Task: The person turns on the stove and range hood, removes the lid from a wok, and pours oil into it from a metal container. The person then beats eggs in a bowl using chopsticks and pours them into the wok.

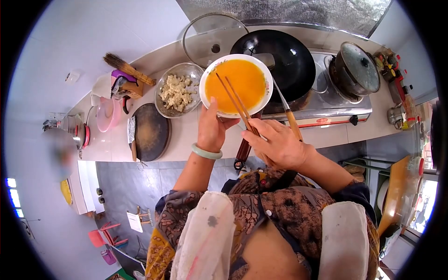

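My left hand (pixel 215 128), with a pale green bangle at the wrist, holds a white bowl (pixel 203 95) by its near rim, thumb over the edge. Smooth orange-yellow liquid (pixel 247 84), looking like beaten egg, fills much of the bowl. In my right hand (pixel 280 144) is a pair of wooden chopsticks (pixel 237 99), their tips over or in the liquid; I cannot tell how deep. Just beyond the bowl sits a black wok (pixel 294 60), partly hidden by it. A spatula (pixel 291 119) with a wooden handle rests in the wok, its handle passing behind my right hand.
Left of the bowl is a metal basin (pixel 161 105) of pale crumbly pieces. A round chopping board (pixel 151 133) with a cleaver (pixel 132 135) lies farther left. A glass lid (pixel 198 35) leans behind. A lidded pot (pixel 354 77) stands on the gas stove (pixel 336 112) at right, near bottles (pixel 408 100).
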### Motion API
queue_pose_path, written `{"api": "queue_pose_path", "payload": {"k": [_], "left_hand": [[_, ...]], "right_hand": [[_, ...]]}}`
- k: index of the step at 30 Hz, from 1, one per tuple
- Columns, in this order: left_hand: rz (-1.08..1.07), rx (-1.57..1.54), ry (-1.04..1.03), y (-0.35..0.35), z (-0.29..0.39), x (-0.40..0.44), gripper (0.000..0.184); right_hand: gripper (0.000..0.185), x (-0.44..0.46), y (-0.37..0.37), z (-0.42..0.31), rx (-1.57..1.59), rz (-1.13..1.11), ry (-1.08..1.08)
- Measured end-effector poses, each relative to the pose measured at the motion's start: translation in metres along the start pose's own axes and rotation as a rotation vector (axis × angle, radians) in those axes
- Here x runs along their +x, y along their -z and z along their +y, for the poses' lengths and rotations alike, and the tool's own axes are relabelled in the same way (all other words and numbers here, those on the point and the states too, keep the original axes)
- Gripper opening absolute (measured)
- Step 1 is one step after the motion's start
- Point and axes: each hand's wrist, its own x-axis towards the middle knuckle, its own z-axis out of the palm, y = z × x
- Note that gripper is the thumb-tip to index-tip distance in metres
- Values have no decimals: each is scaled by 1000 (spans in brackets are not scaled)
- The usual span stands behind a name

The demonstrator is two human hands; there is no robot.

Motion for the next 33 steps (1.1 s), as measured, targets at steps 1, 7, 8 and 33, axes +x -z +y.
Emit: {"api": "queue_pose_path", "payload": {"k": [1,7,8,33], "left_hand": [[6,3,-2,0,-1,1,45],[50,44,25,0,-2,1,45],[57,39,16,-2,-1,0,44],[-18,23,9,-14,1,-5,46]], "right_hand": [[43,3,6,0,15,16,1],[39,6,46,-1,162,134,-39],[37,4,52,-1,189,152,-64],[24,-36,61,31,1059,763,-713]]}}
